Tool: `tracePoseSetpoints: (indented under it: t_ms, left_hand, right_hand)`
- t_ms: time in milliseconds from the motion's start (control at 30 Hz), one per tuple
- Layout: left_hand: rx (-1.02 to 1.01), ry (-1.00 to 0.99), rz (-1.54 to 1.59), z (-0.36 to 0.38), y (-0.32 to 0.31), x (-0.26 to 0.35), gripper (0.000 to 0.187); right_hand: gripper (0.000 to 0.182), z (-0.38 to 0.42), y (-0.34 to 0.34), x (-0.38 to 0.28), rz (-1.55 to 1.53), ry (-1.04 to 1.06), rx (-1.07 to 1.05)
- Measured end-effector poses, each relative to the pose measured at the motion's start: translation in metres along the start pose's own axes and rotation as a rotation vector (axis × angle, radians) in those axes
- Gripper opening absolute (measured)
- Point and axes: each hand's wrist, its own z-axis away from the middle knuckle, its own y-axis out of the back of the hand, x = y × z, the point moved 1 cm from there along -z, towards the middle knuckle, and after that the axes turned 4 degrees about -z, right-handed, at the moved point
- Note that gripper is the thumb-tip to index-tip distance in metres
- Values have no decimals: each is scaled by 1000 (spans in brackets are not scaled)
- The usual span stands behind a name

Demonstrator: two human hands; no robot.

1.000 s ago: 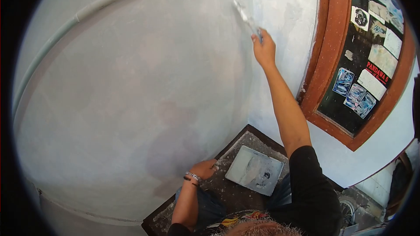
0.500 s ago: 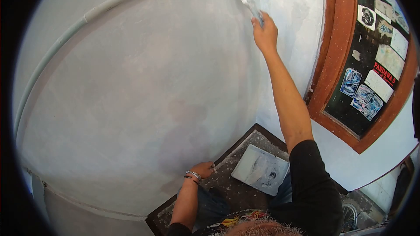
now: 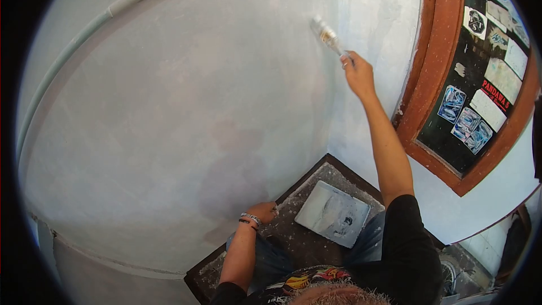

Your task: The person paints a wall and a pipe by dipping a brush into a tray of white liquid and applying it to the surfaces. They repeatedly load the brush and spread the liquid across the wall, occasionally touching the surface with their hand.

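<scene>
A paintbrush (image 3: 329,36) with pale, whitish bristles is gripped by its handle in my right hand (image 3: 359,72). The arm reaches up, and the brush tip overlaps the grey wall (image 3: 169,107) close to the corner, just left of the whiter side wall (image 3: 370,28). Lower down, my left hand (image 3: 262,212), with bracelets at the wrist, is closed at the edge of the dark, speckled platform (image 3: 288,236); what its fingers hold, if anything, is hidden. A paint-smeared, pale rectangular tray (image 3: 333,213) lies on the platform between my legs.
A grey pipe (image 3: 84,39) curves along the upper wall. To the right is a brown wooden frame (image 3: 437,51) around a dark panel covered with stickers (image 3: 474,21). Part of a wheel (image 3: 449,275) shows at the lower right, below the platform's level.
My right hand has come down and slightly right with the paintbrush, away from the pipe's end. My left hand stays at the platform's edge. The view has shifted slightly.
</scene>
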Motion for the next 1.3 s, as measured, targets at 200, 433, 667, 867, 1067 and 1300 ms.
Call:
tracePoseSetpoints:
  t_ms: [200,433,667,867,1067,1300]
  left_hand:
    - [-10,-10,-12,-9,-2,3,33]
    - [-12,21,-34,-8,-8,-9,35]
    - [-33,21,-22,-11,-3,1,33]
    - [-32,-21,-95,-22,-6,10,34]
    - [-37,-2,-37,-23,3,21,34]
    - [-46,-1,-85,-19,-7,9,36]
  right_hand:
    - [43,-81,7,10,-43,289,325]
    - [43,-89,-37,18,149,263,225]
    - [40,19,-18,85,267,45,-68]
    - [29,-71,51,-11,819,349,-286]
    - [30,-135,95,-157,986,346,-236]
    - [32,-144,77,-69,420,422,205]
